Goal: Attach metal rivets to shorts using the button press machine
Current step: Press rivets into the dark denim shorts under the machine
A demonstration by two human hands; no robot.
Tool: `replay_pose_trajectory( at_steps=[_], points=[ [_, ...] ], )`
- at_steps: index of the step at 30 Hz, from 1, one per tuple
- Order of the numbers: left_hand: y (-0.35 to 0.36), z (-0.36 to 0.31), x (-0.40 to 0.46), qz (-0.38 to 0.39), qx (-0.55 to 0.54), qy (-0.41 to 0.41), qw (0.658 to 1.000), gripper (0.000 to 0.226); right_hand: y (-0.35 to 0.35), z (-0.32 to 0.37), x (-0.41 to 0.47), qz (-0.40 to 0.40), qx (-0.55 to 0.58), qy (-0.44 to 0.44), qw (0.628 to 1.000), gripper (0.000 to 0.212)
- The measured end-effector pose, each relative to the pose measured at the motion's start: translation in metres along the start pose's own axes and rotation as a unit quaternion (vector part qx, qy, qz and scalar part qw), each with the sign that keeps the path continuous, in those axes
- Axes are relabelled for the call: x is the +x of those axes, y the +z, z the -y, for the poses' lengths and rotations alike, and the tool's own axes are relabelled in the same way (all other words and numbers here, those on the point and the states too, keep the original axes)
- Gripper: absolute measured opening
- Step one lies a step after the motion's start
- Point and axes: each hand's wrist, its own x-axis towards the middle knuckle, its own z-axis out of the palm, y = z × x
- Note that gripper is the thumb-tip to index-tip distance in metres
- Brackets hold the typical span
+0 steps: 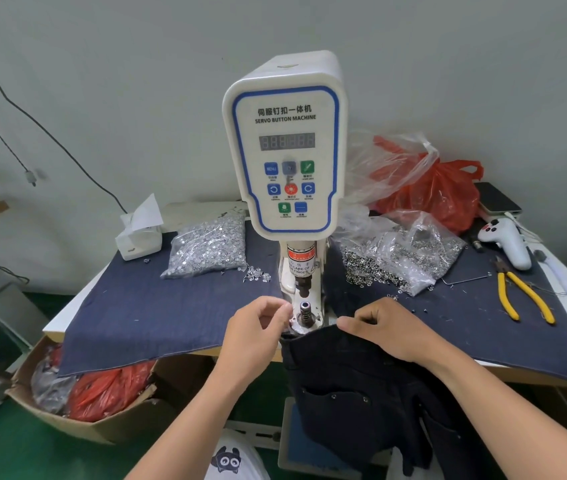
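Nearest the camera, dark shorts (361, 386) hang down off the front edge of the table (524, 374), with two small metal rivets showing near a pocket. The right hand (389, 329) rests on the top edge of the shorts, its fingers (348, 322) curled and pinching the cloth just beside the machine's base. The left hand (258, 327) sits just left of the base, its fingers (284, 311) bent together at the tips as if pinching something small; whether anything is held there cannot be told.

Between the two hands stands the lower die (305, 310) of the white button machine (285, 150), with the upper punch (302, 280) above it and apart from it. A dark blue cloth (157, 306) covers the table. On it, left of the machine, lies a clear bag of silver rivets (207, 245) with a few loose ones beside it, and a tissue box (138, 237) further left. To the right lie a bag of ring-shaped metal pieces (393, 258), yellow-handled pliers (521, 292) and a red plastic bag (427, 192) behind.
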Motion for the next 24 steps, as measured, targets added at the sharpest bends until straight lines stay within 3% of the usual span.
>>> replay_pose_trajectory(
  at_steps=[2, 5, 6, 9, 11, 13, 15, 18, 20, 24],
  points=[
    [-0.002, 0.010, -0.014, 0.030, 0.032, 0.001, 0.999, 0.019, -0.005, 0.003, -0.002, 0.014, 0.048, 0.004, 0.999, 0.073],
    [-0.004, 0.021, -0.033, 0.118, -0.006, -0.053, 0.992, 0.061, -0.011, 0.011, -0.009, 0.029, 0.183, 0.005, 0.983, 0.073],
    [-0.005, 0.022, -0.037, 0.130, -0.010, -0.060, 0.990, 0.065, -0.012, 0.016, -0.012, 0.035, 0.232, 0.003, 0.972, 0.068],
    [-0.012, 0.021, -0.041, 0.201, -0.008, -0.050, 0.978, 0.047, -0.012, 0.025, -0.019, 0.035, 0.352, 0.007, 0.935, 0.051],
    [-0.016, 0.017, -0.046, 0.271, -0.088, -0.060, 0.957, 0.045, -0.014, 0.030, -0.023, 0.033, 0.374, 0.012, 0.927, 0.043],
    [-0.019, 0.015, -0.052, 0.282, -0.177, -0.086, 0.939, 0.044, -0.020, 0.034, -0.026, 0.033, 0.288, 0.003, 0.957, 0.043],
    [-0.023, 0.016, -0.054, 0.265, -0.272, -0.131, 0.916, 0.045, -0.027, 0.035, -0.028, 0.001, 0.109, -0.021, 0.994, 0.051],
    [-0.031, 0.013, -0.052, 0.278, -0.339, -0.149, 0.886, 0.042, -0.028, 0.035, -0.029, -0.047, -0.045, -0.041, 0.997, 0.060],
    [-0.034, 0.006, -0.051, 0.291, -0.358, -0.143, 0.876, 0.041, -0.022, 0.035, -0.032, -0.075, -0.067, -0.048, 0.994, 0.057],
    [-0.046, -0.006, -0.050, 0.309, -0.404, -0.168, 0.844, 0.045, -0.011, 0.038, -0.040, -0.079, -0.001, -0.021, 0.997, 0.052]
  ],
)
